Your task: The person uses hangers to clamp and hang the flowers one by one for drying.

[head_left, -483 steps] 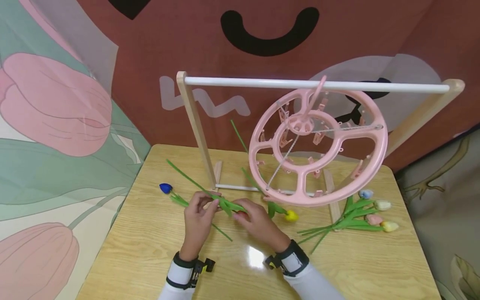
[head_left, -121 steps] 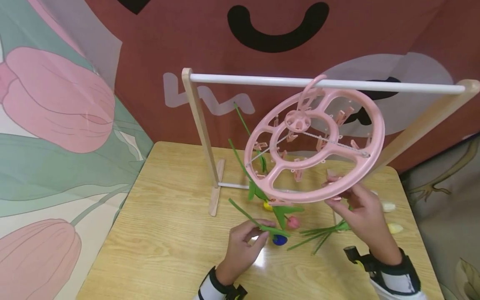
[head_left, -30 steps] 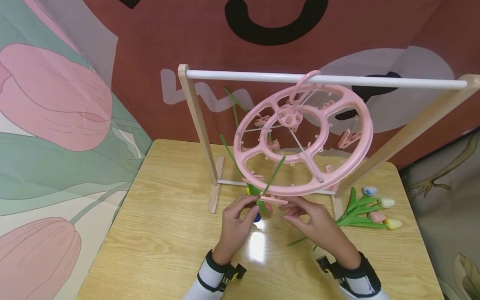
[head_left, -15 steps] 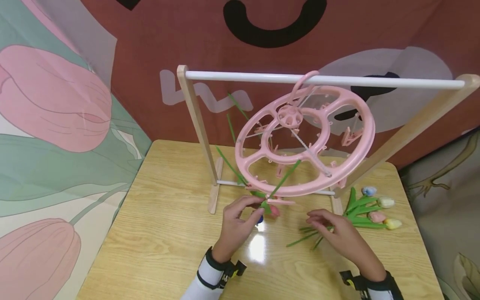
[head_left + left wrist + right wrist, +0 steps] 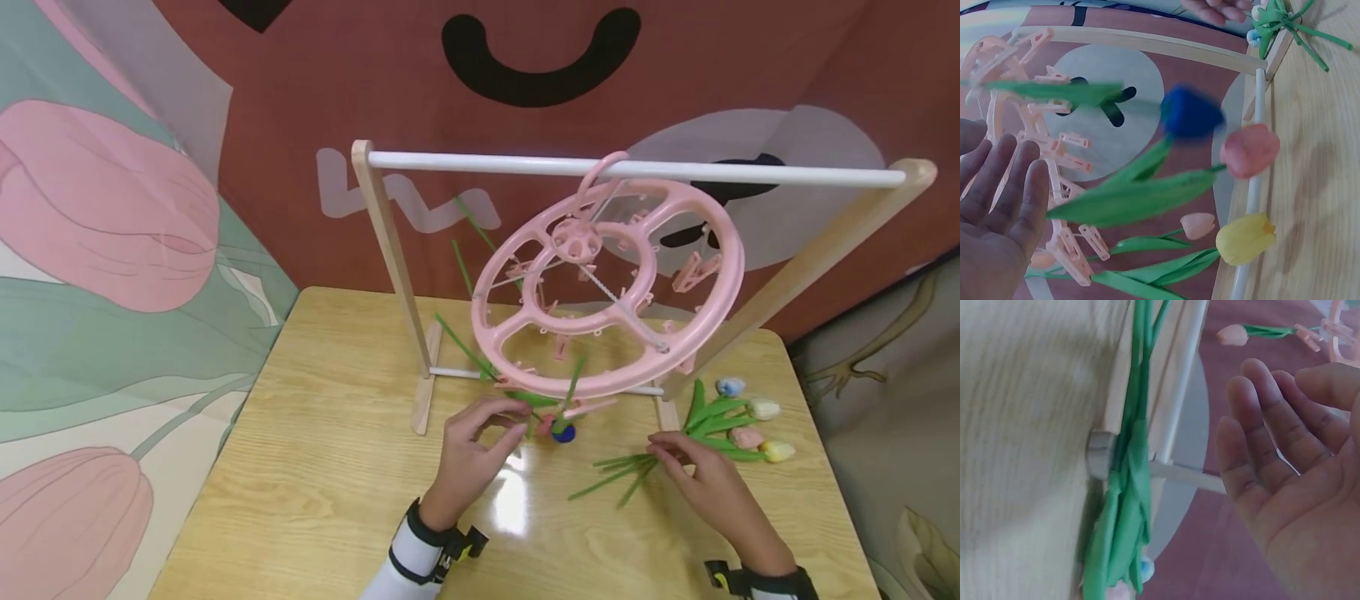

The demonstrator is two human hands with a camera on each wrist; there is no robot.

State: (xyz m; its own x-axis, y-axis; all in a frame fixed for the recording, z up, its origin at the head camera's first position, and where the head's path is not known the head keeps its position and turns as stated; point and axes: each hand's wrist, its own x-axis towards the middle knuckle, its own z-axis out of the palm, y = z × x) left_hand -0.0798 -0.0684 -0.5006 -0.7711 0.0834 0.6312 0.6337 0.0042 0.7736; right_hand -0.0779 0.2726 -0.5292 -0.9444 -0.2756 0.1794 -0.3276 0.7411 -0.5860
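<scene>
Blue tulip (image 5: pixel 564 434) hangs below the ring (image 5: pixel 600 385); left grip (image 5: pixel 471 454), loosely spread, empty, off its near left; right grip (image 5: pixel 708 487), likewise, off its near right; best test the clip (image 5: pixel 588 408) gently, ring steadied

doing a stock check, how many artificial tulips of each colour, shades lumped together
Blue: 2 (dark blue tulip, light blue tulip)
Pink: 3 (bright pink tulip, hanging pale pink tulip, tabletop pale pink tulip)
Yellow: 2 (hanging yellow tulip, tabletop yellow tulip)
White: 1 (white tulip)
Total: 8
</scene>
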